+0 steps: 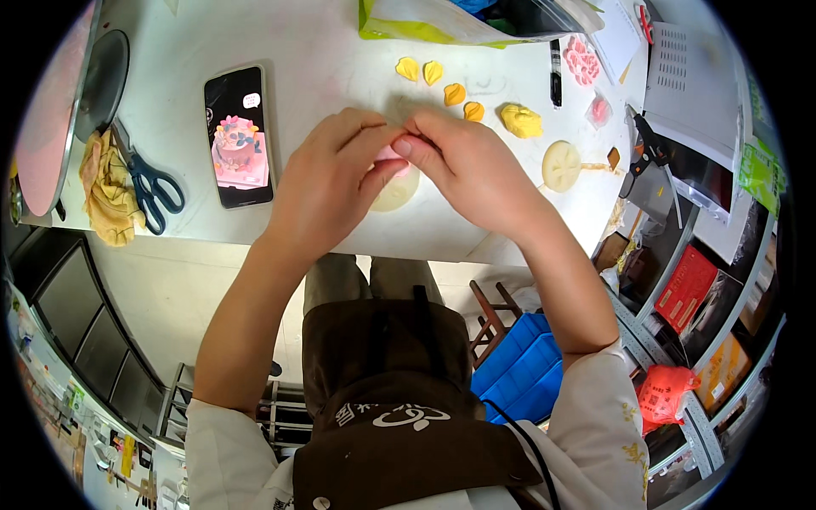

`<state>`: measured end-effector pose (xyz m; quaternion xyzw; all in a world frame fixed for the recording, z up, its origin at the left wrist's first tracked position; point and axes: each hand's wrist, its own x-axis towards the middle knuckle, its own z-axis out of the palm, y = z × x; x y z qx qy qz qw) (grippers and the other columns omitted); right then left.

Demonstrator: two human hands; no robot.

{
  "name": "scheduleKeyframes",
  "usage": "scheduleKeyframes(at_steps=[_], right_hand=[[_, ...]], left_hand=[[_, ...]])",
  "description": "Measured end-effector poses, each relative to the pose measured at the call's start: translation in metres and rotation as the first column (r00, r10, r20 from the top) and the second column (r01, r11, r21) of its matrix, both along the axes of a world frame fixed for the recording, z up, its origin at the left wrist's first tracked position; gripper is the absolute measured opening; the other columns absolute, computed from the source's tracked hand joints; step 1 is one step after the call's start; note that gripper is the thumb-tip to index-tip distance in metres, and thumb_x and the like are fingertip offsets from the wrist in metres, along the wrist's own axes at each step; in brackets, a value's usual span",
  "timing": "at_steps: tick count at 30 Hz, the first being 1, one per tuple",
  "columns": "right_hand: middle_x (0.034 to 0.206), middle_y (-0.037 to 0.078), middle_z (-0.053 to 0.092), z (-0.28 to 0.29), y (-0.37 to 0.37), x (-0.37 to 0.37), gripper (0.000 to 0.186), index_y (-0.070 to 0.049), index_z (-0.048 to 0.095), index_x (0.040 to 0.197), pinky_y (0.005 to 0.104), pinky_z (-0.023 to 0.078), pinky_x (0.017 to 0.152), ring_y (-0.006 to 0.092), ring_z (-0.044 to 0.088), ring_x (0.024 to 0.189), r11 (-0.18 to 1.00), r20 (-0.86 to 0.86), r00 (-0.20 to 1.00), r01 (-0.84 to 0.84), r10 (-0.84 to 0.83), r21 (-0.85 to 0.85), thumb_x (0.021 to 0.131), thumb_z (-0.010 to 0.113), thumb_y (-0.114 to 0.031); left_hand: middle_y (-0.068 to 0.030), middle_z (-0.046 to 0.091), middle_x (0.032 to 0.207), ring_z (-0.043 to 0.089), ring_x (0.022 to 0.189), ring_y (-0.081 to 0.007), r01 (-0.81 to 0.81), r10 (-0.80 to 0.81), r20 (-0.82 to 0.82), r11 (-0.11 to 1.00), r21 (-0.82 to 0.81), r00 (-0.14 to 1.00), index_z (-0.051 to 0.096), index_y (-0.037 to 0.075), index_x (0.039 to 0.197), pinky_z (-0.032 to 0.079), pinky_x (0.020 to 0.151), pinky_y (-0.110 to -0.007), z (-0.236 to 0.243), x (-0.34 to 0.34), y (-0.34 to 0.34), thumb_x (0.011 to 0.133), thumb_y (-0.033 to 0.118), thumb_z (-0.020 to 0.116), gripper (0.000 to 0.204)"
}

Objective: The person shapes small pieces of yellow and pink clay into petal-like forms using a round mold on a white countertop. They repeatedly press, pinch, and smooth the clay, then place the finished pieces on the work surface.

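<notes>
My left hand [333, 174] and my right hand [459, 166] meet over the white table [314, 51], fingertips pinched together. A small soft pink piece of paste [388, 155] shows between the fingers of both hands. Just below them lies a round cream-coloured disc [396, 194], partly covered by the hands. Several yellow petals [433, 72] lie beyond my hands. A lump of yellow paste [521, 121] sits to their right. Farther right is a second round cream disc [561, 166] with petal-like grooves.
A phone [237, 136] showing a pink cake lies left of my hands, beside dark scissors [151, 183] and a yellow cloth [109, 191]. A pink turntable [51, 110] stands at far left. A bag [442, 30], black marker [556, 75] and pink flower [581, 59] are at the back.
</notes>
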<state>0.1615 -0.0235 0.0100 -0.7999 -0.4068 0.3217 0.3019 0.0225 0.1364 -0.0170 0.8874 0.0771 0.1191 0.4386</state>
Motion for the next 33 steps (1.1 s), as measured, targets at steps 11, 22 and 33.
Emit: scheduleKeyframes(at_steps=[11,22,33], right_hand=[[0.08,0.013,0.069,0.002,-0.024,-0.01,0.019,-0.007,0.071,0.1,0.0441,0.053,0.065,0.0361,0.066,0.073,0.993,0.203,0.979,-0.009,-0.016,0.122,0.104,0.072,-0.026],[0.084,0.0,0.066,-0.014,-0.049,-0.025,0.02,-0.002,0.068,0.108,0.0244,0.05,0.068,0.0074,0.057,0.072,0.78,-0.594,0.629,0.626,-0.502,0.004,0.114,0.062,-0.019],[0.105,0.007,0.077,-0.018,-0.035,-0.049,0.013,0.0,0.065,0.121,0.0298,0.06,0.09,0.0112,0.072,0.095,0.816,-0.728,0.555,0.578,-0.403,-0.01,0.112,0.063,-0.009]], left_hand=[[-0.009,0.071,0.112,0.069,0.095,-0.0313,0.06,-0.065,0.021,0.985,0.164,0.998,0.076,0.008,0.114,0.058,0.081,-0.044,0.014,0.0,-0.005,0.089,0.011,0.083,0.025],[-0.0023,0.07,0.108,0.068,0.098,-0.0262,-0.115,0.107,0.059,0.981,0.155,0.993,0.076,0.014,0.112,0.058,0.078,-0.04,-0.016,0.025,0.017,0.092,0.009,0.078,0.02],[-0.0087,0.074,0.116,0.069,0.104,-0.0298,-0.109,0.107,-0.045,0.994,-0.033,0.993,0.079,0.01,0.118,0.057,0.085,-0.04,0.009,-0.019,-0.021,0.088,0.006,0.084,0.03]])
